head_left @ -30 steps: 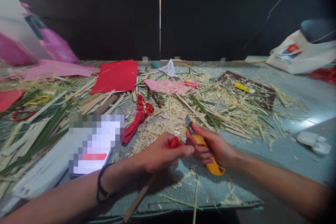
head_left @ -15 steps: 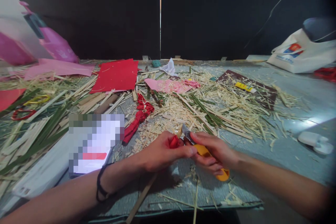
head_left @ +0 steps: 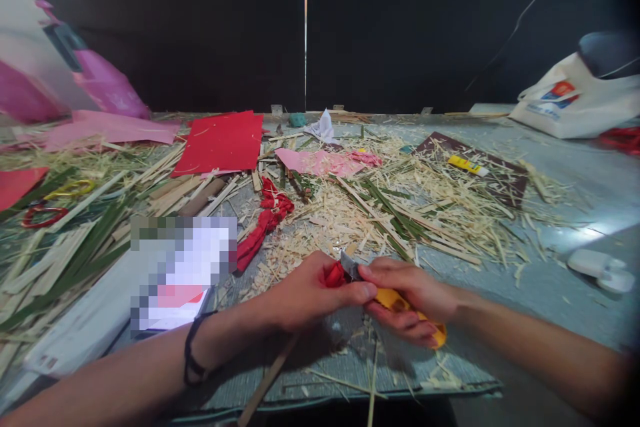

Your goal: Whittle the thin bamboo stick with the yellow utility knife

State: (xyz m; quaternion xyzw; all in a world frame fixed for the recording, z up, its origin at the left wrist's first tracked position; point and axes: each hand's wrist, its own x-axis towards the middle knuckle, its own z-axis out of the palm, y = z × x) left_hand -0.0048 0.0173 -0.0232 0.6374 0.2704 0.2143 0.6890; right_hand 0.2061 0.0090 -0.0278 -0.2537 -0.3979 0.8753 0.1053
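My left hand is closed around a thin wooden strip, whose lower end slants down toward the mat's front edge. Red material shows at its fingertips; whether it wraps the strip or a finger I cannot tell. A yellow utility knife is gripped in my right hand. The knife's grey blade lies against the red material, and my left thumb reaches across to the knife. The strip's upper end is mostly hidden by fingers and blade.
Pale shavings and split bamboo strips litter the grey mat. A blurred-out phone lies left, near a twisted red cloth. Red paper lies behind. At right are a white charger and a tote bag.
The blade has tipped lower and leftward over the red material. My right hand and the knife handle have shifted slightly right and down; my left hand stays nearly in place.
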